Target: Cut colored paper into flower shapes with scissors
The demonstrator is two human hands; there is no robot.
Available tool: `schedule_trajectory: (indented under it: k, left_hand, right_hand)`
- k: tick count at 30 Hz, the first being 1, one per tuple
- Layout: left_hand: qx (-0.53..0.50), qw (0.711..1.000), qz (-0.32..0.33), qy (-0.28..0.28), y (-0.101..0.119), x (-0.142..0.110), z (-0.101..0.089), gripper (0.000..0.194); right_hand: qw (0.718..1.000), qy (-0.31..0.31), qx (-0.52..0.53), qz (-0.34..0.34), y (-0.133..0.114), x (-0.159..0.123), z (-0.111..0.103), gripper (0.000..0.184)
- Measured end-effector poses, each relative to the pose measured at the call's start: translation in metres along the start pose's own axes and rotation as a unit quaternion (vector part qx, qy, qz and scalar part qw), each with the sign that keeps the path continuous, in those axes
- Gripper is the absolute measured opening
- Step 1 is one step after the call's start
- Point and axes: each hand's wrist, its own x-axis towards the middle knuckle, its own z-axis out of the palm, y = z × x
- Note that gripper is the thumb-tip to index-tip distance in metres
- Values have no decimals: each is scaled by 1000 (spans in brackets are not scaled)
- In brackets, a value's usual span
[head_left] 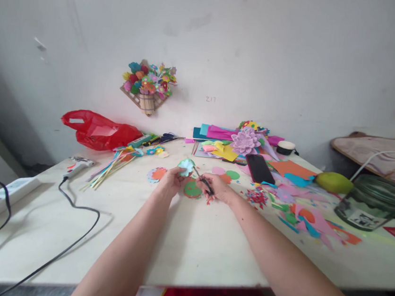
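Note:
My left hand point(171, 181) pinches a light blue flower cutout point(186, 166), with a green edge showing behind it. In my right hand point(216, 186) is a pair of scissors point(206, 185), its blades pointing at the right edge of the flower. Whether the blades touch the flower I cannot tell. Below and between the hands, a green round cutout point(193, 189) lies on the table with a reddish edge beneath it. Left of my left hand lies an orange cutout point(159, 174) over a bluish one. A green disc point(232, 175) rests beyond my right hand.
A glue gun point(80, 167) with a black cord lies left, near a power strip point(2, 197) and a red plastic bag point(101, 130). Right are a phone point(260, 169), coloured scraps point(317, 221) and a glass jar point(373, 203). A flower basket point(147, 103) hangs on the wall.

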Motion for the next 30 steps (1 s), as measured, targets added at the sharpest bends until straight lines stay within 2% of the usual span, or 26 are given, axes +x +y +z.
schedule_trajectory:
  k: [7, 17, 26, 30]
  left_hand:
    - [-29, 999, 24, 21, -7, -2, 9, 17]
    - [-94, 994, 31, 44, -15, -9, 21, 16]
    - [-96, 993, 57, 48, -20, -8, 21, 15]
    - [-87, 996, 24, 28, -21, -6, 19, 13]
  right_hand:
    - [999, 25, 21, -6, 10, 8, 4, 19]
    - [995, 26, 32, -89, 12, 5, 11, 29]
    - [995, 31, 24, -91, 13, 7, 16, 34]
    - [996, 47, 8, -81, 12, 7, 18, 33]
